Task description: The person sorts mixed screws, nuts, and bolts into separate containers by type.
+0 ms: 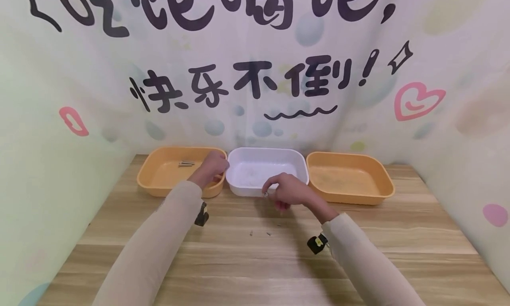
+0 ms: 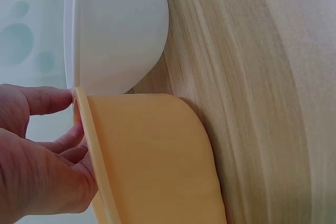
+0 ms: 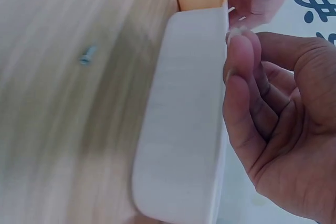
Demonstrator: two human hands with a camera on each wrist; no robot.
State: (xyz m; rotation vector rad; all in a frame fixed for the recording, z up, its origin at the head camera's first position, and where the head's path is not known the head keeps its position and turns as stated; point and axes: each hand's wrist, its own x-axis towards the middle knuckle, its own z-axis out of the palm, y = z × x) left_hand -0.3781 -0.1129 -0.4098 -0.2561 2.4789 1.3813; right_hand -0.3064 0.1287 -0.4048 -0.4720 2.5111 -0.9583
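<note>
My left hand (image 1: 213, 164) is at the right end of the left orange tray (image 1: 159, 191), and its fingers pinch the rim in the left wrist view. Inside that tray lie several long screws (image 1: 186, 164). My right hand (image 1: 290, 191) is at the front rim of the white tray (image 1: 245, 191), fingers curled and thumb meeting fingertip. A small shiny screw (image 1: 265, 194) shows at its fingertips in the head view; the fingers mostly hide it in the right wrist view. On the table in front are small loose screws (image 3: 88, 54).
A second orange tray (image 1: 350, 197) stands right of the white one, the three side by side along the back of the wooden table (image 1: 239, 270). Behind them hangs a printed cloth (image 1: 255, 124). Pale walls flank the table.
</note>
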